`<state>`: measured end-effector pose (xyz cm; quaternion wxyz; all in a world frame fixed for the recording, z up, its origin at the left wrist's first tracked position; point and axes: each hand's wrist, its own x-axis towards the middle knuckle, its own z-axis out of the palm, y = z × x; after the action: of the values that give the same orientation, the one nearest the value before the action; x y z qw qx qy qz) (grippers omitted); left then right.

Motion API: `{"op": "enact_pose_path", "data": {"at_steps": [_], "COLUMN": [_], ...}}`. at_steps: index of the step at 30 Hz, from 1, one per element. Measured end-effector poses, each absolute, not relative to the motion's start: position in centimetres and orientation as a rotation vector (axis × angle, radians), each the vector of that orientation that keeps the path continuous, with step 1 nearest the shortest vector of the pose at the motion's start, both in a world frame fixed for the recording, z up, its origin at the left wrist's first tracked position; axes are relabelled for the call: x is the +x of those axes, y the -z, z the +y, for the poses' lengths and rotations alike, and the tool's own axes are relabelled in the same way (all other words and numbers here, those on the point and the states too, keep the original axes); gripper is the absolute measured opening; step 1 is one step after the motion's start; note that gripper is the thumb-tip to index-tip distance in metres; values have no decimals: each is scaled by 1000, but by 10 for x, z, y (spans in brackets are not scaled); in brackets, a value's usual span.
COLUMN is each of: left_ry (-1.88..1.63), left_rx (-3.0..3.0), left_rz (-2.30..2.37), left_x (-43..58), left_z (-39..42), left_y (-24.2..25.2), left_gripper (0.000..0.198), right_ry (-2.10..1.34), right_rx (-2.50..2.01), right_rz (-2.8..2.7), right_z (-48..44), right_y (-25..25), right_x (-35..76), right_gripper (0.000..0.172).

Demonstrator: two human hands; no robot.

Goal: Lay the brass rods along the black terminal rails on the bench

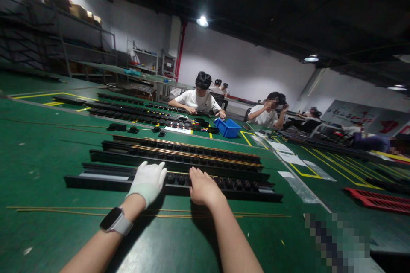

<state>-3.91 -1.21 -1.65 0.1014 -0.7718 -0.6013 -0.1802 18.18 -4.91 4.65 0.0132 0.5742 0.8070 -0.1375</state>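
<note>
My left hand (149, 182), in a white glove, reaches over the nearest black channel rail (105, 182) with its fingers bent down into it. My bare right hand (204, 186) bends over the same rail, a short way to the right. A thin brass rod (180, 173) runs along the rail between both hands, and the fingers close down at it. The fingertips are hidden behind the hands. A row of small black round parts (238, 184) sits inside the rail to the right.
Two more black rails (179, 164) lie just beyond, with brass rods along them. Loose brass rods (96, 210) lie in front of the near rail. Farther off stands a blue bin (228, 128). A co-worker (200, 100) sits across the table; another (268, 113) is at the right.
</note>
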Motion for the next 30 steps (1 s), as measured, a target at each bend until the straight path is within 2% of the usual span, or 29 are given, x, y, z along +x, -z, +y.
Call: {"op": "enact_pose_path", "data": {"at_steps": [23,27,30], "left_ry": [552,525,543], "left_rx": [-2287,-2308,-2344], "left_rz": [-1796,-1821,-1851], "left_x": [-42,-41,-42], "left_z": [-9,-9,-8], "left_y": [20,18,16], "left_gripper": [52,51,50], "right_ry": [453,253,270], "right_rx": [1963,1873,1674], "right_rz": [2450,2631,2665], "right_z": [-42,-56,-66], "right_y": [-63,-76,-77], "right_x": [219,199,179], "right_gripper": [55,36,22]}}
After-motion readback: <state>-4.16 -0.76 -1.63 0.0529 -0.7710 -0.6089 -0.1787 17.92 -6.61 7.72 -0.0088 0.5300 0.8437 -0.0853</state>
